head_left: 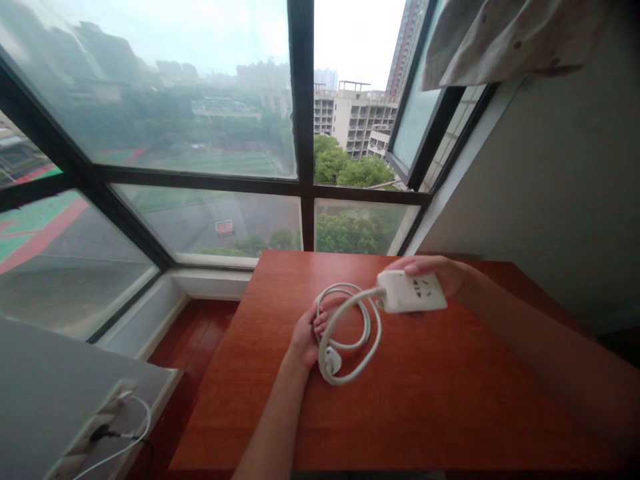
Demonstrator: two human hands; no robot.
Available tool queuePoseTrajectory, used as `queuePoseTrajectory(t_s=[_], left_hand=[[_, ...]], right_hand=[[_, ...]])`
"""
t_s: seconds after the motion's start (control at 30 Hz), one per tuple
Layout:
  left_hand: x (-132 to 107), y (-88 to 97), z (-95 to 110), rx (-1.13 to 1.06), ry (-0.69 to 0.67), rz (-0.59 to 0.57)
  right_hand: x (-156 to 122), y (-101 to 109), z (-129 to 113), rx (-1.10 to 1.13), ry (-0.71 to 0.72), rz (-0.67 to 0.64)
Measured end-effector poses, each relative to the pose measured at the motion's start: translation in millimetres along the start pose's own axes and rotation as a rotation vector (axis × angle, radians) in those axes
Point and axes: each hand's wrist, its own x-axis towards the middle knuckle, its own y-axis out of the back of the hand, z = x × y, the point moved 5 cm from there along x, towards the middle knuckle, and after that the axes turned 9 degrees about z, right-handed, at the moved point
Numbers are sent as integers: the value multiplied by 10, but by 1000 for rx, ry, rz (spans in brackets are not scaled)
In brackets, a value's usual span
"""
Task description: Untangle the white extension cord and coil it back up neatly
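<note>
My right hand (440, 272) grips a white power strip (415, 292) from above and behind, its socket face turned toward me. From the strip's left end a white cord (350, 305) runs into loose loops. My left hand (306, 333) is closed around the left side of those loops, with its fingers curled through the coil. The cord's white plug (332, 360) hangs just below the left fingers. Both hands and the cord are over the reddish-brown wooden table (380, 420).
Large windows with dark frames (305, 187) stand behind the table, one pane at the right swung open. A wall outlet (100, 433) with plugged-in cables is at the lower left. Fabric (490, 40) hangs at the upper right beside a grey wall (560, 167).
</note>
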Motion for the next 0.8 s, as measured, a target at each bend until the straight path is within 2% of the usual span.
queuePoseTrajectory(t_s=[0.1,0.27,0.43,0.5,0.6,0.73,0.8], left_hand=[[-1,1,-15,27,-18,-7],[-23,73,-1,62,-56,94],[-35,60,14,15,-48,87],[-41,33,22,9,-59,65],[-55,-2,26,1,-77,28],[-68,-3,30,-16,-115,38],[-73,2,33,4,-138,58]], right_hand=[[257,311,134,121,73,271],[708,509,534,313,115,413],[699,704,993,404,123,631],[641,781,1162,279,135,779],[597,824,1375,-33,126,1021],[657,691,1540,-186,167,1126],[667,574,1537,-389,201,1157]])
